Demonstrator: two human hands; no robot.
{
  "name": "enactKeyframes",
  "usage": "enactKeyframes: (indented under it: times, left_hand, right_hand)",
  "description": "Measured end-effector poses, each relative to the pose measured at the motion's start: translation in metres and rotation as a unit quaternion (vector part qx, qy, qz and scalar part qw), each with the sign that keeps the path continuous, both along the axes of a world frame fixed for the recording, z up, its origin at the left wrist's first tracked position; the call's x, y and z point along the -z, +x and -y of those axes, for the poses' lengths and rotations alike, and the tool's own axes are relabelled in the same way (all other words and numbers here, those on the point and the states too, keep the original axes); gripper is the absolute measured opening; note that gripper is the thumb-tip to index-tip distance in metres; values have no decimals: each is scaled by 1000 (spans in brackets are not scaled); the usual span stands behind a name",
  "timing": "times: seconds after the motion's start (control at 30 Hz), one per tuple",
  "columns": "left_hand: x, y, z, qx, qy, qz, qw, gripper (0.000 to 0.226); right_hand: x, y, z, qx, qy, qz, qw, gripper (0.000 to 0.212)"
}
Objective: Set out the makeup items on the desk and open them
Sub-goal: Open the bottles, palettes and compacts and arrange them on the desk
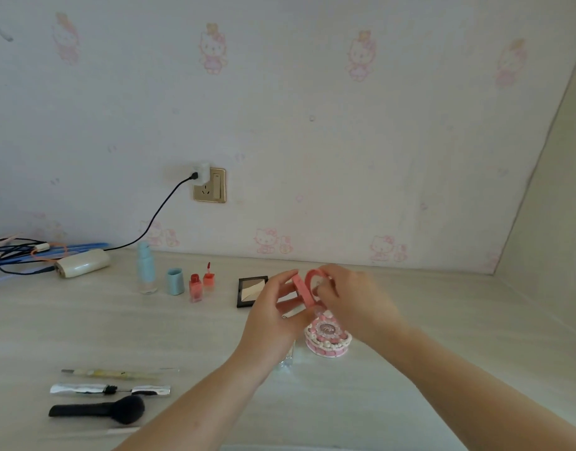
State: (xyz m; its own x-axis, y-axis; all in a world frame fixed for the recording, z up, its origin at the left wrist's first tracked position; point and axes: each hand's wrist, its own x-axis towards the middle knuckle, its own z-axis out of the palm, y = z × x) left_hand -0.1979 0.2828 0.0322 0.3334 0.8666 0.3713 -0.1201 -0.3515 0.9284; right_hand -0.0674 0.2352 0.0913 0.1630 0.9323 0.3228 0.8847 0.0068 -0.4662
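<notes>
Both hands, left hand (281, 307) and right hand (351, 297), are pinching a pink compact (308, 286) apart above the worktop (410, 320). I'm judging us midway: lip tint (195, 286) already uncapped, pearl-trimmed case (327, 340) seemingly unopened.

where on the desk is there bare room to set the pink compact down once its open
Bare desk right of the pearl-trimmed pink case, up to the side wall. Another patch lies between the red lip tint bottle and the tools, including the black brush. Crowded around the black palette.

2 hands (273, 307), 2 compacts (251, 291), 2 brushes (98, 410), 1 lip tint (195, 288).
</notes>
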Motion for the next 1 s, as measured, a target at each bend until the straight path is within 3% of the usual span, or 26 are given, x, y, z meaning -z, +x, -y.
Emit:
enactKeyframes:
  times: [0.1,0.2,0.3,0.5,0.6,0.73,0.83,1.0]
  left_hand:
    - [-1,5,-1,40,-49,18,998,57]
    - [0,12,-6,114,-117,78,984,67]
    - [5,22,-12,97,-74,18,992,66]
    - [21,38,-42,28,53,-172,983,46]
    - [22,47,-68,0,145,-304,942,55]
    - [12,66,-105,-20,215,-412,885,63]
    - [11,83,-130,-28,231,-480,846,65]
    - [27,100,-161,-14,222,-532,817,54]
  right_hand:
    - [0,24,0,4,0,-193,981,26]
    - [8,42,-2,32,-2,-382,924,29]
    - [19,58,-5,55,-11,-495,867,30]
    - [43,84,-19,85,-17,-518,851,28]
    - [50,97,-33,98,-11,-507,856,25]
    - [58,116,-65,110,-13,-516,849,22]
    - [66,127,-90,115,-12,-532,839,23]
    - [87,140,-122,115,-30,-542,832,25]
